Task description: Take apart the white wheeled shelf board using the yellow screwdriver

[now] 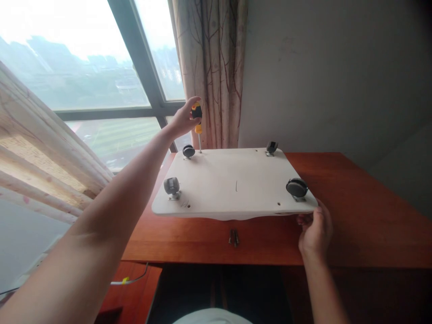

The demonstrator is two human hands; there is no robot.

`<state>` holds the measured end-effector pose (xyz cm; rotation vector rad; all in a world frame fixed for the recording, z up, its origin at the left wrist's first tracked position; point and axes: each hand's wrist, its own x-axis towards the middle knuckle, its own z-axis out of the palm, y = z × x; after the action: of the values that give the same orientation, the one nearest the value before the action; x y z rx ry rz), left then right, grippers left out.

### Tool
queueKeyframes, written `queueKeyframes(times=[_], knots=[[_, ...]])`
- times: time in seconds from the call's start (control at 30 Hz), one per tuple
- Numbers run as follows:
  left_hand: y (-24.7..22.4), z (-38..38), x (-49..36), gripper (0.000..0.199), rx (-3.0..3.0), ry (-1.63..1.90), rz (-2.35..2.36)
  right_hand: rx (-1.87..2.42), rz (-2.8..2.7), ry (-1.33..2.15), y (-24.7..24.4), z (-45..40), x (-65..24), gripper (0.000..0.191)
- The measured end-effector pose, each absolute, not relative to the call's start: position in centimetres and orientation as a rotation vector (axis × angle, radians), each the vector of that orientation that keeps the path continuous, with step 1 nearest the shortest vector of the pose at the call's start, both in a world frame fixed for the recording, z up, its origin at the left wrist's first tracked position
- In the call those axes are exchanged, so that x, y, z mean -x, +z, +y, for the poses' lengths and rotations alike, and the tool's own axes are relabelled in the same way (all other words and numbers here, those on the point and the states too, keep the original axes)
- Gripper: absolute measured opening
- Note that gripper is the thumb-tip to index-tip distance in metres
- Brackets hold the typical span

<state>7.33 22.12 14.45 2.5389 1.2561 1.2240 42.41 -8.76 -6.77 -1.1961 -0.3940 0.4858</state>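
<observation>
My left hand (185,118) is closed round the yellow and black handle of a screwdriver (198,129). The shaft points down, and its tip meets the far left corner area of a white board (216,180), beside a caster wheel (188,151). Three other casters stand up from the board: one near left (172,185), one far right (272,147) and one near right (297,187). At the board's near right corner, my right hand (316,229) grips the edge, thumb on top and fingers partly hidden below. Small holes show near the corners.
Several screws (233,237) lie on the reddish wooden table (364,207) in front of the board. Behind are a curtain (216,72), a window (101,67) and a grey wall (320,81). A cable (135,280) runs over a lower wooden surface at left.
</observation>
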Motion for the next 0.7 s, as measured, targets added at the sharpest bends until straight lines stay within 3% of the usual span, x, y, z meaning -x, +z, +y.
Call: queueKeyframes(times=[0.27, 0.43, 0.7], knots=[[14.9, 20.3, -7.7, 0.08, -2.718, 1.141, 1.532, 1.214, -0.383, 0.484, -7.0, -8.8, -42.4, 0.046], [15.2, 20.3, -8.0, 0.085, -2.737, 1.061, 1.367, 1.209, -0.392, 0.488, -6.9, -8.9, -42.4, 0.046], [15.2, 20.0, -8.2, 0.07, -2.654, 1.186, 1.547, 1.203, -0.375, 0.482, -7.0, -8.8, -42.5, 0.047]])
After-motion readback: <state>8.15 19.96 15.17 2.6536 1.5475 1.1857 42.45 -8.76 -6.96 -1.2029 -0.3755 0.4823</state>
